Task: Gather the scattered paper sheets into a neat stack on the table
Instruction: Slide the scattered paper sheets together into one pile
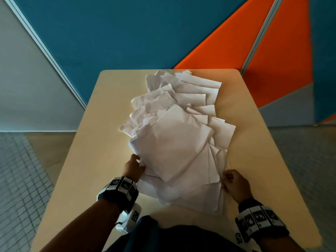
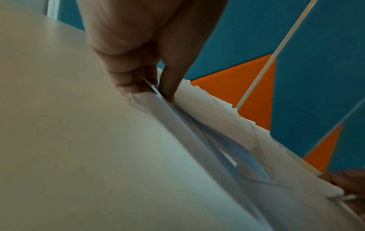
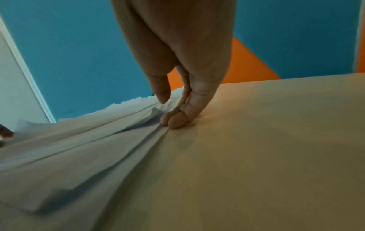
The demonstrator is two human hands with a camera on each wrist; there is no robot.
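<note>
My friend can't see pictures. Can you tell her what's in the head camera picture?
A messy fan of white paper sheets lies along a beige table. The left hand grips its near left edge and the right hand its near right edge. Behind is a blue and orange wall.

Beige table (image 1: 76, 160) under fanned paper sheets (image 1: 174, 142)

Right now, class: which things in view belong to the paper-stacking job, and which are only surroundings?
Belongs to the job:
paper sheets
table
left hand
right hand

Only surroundings:
blue and orange wall panels
tiled floor
</note>
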